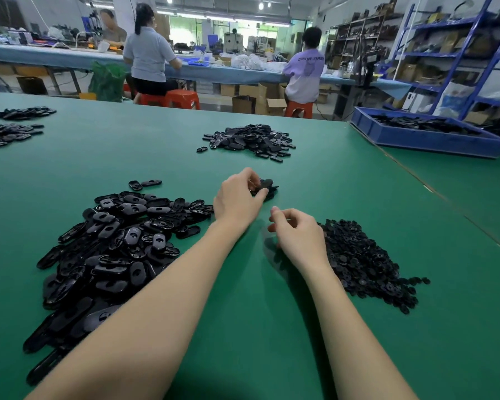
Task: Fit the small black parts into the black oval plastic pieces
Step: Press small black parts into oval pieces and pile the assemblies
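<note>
While left hand [237, 197] pinches an oval piece [265, 186] above the bench [272, 327], fitting step in hand. Right hand [296, 233] curled, contents not discernible. Next: seat one small part from heap [361, 261] right of oval piece. Unfitted ovals [113, 243] left, finished pile [251, 140] beyond; path unobstructed.

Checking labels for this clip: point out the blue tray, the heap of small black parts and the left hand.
blue tray [433, 140], head view, front wall.
heap of small black parts [367, 264], head view, middle of heap.
left hand [237, 200], head view, back of hand.
</note>
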The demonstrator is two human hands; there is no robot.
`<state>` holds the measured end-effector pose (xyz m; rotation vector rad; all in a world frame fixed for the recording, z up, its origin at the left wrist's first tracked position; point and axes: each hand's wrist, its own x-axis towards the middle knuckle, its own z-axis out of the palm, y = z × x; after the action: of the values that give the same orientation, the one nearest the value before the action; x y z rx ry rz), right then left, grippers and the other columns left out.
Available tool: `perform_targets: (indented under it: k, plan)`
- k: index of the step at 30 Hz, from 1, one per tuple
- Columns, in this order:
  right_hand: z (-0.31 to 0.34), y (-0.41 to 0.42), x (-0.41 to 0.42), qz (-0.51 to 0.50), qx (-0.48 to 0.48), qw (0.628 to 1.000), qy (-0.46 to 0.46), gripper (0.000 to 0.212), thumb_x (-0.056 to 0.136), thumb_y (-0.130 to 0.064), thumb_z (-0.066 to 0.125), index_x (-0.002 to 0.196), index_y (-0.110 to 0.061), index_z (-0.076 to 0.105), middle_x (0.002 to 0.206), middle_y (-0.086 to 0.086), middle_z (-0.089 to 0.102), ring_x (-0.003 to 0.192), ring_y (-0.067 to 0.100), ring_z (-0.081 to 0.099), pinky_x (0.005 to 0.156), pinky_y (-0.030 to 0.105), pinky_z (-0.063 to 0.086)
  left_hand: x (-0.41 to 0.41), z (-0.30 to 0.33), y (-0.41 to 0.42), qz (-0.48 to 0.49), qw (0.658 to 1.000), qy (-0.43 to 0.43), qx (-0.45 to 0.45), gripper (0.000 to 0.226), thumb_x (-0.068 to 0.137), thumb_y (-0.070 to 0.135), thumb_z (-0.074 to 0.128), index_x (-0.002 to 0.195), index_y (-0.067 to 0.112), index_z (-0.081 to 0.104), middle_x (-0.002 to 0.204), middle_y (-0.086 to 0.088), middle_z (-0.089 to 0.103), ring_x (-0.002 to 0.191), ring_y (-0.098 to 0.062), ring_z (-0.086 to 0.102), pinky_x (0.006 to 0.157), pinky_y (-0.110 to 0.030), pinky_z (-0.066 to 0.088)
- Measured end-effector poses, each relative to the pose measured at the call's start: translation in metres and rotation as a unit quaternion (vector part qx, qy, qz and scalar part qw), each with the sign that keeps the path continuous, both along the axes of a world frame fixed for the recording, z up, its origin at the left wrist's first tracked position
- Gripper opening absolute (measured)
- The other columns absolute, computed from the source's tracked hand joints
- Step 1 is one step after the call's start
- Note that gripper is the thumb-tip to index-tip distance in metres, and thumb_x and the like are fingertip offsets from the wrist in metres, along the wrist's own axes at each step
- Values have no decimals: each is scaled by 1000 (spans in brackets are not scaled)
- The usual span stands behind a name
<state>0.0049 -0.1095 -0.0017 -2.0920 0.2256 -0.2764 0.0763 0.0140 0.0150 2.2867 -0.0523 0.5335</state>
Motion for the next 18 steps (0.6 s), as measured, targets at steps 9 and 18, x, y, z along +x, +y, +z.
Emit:
perform_targets:
  k: [9, 18]
  plan:
    - [1, 1, 2, 21, -23, 999, 14, 40, 96, -57, 52, 85, -24, 72, 87, -10, 76, 84, 22, 70, 88, 41, 56, 44, -2, -15, 43, 997, 54, 25, 19, 87, 44, 69, 89, 27, 59, 97, 2, 70, 96, -24, 65, 73, -30, 43]
    - [5, 2, 0, 44, -63, 996, 40, 36, 94, -57, 54, 88, -26, 72, 91, -12, 76, 91, 21, 70, 92, 40, 55, 25, 0, -7, 32, 998, 30, 42, 21, 89, 39, 66, 101, 24, 57, 103, 2, 66, 96, -24, 63, 77, -33, 47]
